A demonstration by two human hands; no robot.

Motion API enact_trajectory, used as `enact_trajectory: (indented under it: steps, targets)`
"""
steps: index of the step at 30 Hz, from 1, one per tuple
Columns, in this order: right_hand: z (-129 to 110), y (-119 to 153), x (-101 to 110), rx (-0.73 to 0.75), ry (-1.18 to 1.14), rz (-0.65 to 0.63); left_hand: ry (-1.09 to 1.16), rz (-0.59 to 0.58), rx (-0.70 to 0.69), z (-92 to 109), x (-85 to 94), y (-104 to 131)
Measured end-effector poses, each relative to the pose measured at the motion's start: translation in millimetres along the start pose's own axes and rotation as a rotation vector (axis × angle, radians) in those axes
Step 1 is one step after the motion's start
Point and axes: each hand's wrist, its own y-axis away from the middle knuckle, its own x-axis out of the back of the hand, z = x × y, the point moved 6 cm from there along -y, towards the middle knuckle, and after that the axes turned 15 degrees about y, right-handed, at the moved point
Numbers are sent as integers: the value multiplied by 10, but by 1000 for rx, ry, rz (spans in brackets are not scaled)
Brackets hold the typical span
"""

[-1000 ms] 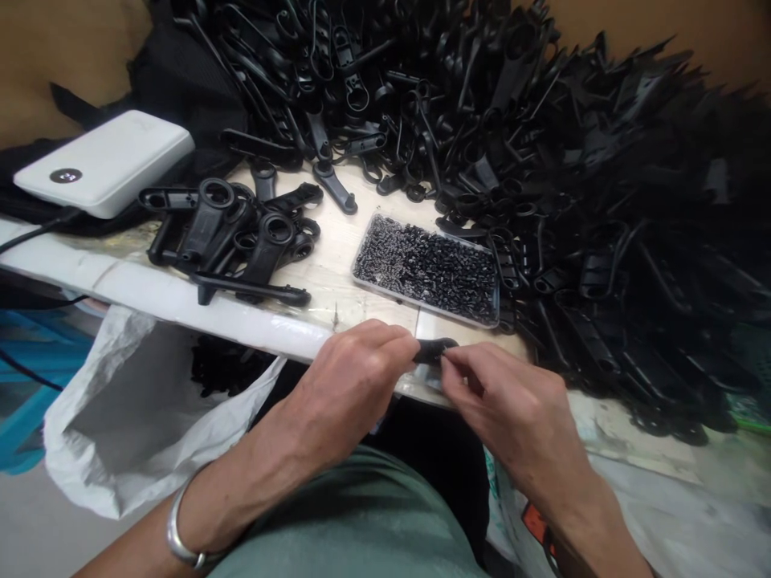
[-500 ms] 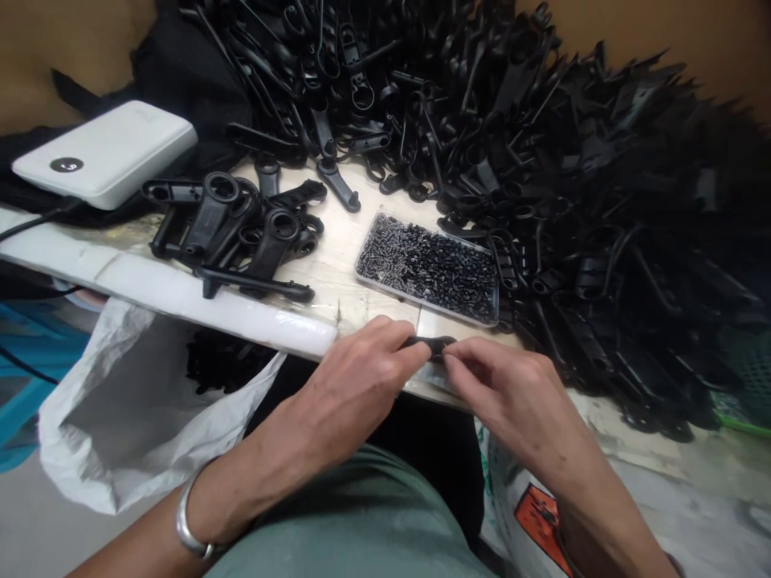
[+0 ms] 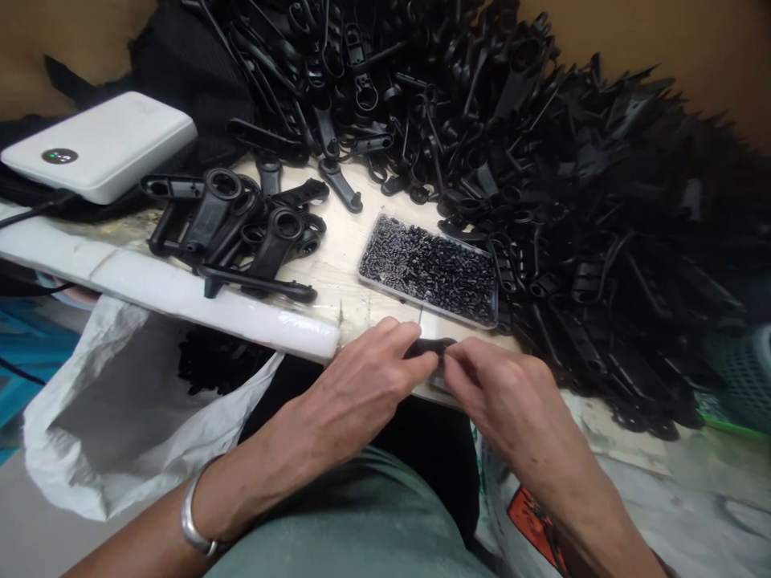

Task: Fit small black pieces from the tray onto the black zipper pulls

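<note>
We note a small assembly workshop: a heap of black plastic parts [image 3: 542,160] behind a screw tray [image 3: 430,269].

The heap of plastic parts [image 3: 542,160] at far right is black; the tray [image 3: 429,269] holds glossy black screws; the power bank [image 3: 102,152] at far left is white with a green-lit dark dial; the near-left bag [image 3: 132,433] is white; the bracelet [image 3: 196,526] is silver; the wall [image 3: 692,48] is brown.

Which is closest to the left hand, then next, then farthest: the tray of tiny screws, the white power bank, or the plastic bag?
From the left hand:
1. Tray of tiny screws, just beyond the fingers.
2. Plastic bag, hanging left below the table edge.
3. White power bank, far back left.
</note>
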Motion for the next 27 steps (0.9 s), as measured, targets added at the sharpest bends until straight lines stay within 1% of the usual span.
enact_trajectory:
  steps: [2, 4, 7, 9, 11, 13, 16, 18, 21, 23, 25, 27]
  targets:
    - [-64, -10, 13, 35, 92, 0, -3, 13, -19, -2, 5, -3]
    - [-159, -25, 32, 54, 242, 1, 5, 27, -42, 0, 16, -7]
    - [-319, -70, 81, 41, 488, -10, 26, 46, -58, -5, 41, -15]
    - [-376, -116, 106, 33, 552, -53, 31, 59, -62, -9, 57, -24]
    - [-342, -161, 104, 34, 510, -121, 13, 61, -58, -11, 63, -34]
    - [-224, -185, 79, 42, 363, -178, -31, 40, -46, -5, 53, -42]
    - [32, -165, 4, 12, -22, -233, -112, -14, -14, 17, 34, -49]
    - [227, -104, -47, -118, -266, -230, -159, -46, 2, 38, 30, -53]
    - [462, 84, -86, -391, -542, -121, -208, -72, 8, 71, 45, -66]
    - [516, 242, -133, -506, -714, -87, -217, -83, 19, 75, 55, -74]
    - [505, 385, -220, -577, -901, -111, -209, -89, 29, 69, 54, -77]
    - [471, 492, -323, -638, -1072, -132, -194, -64, 28, 61, 47, -70]
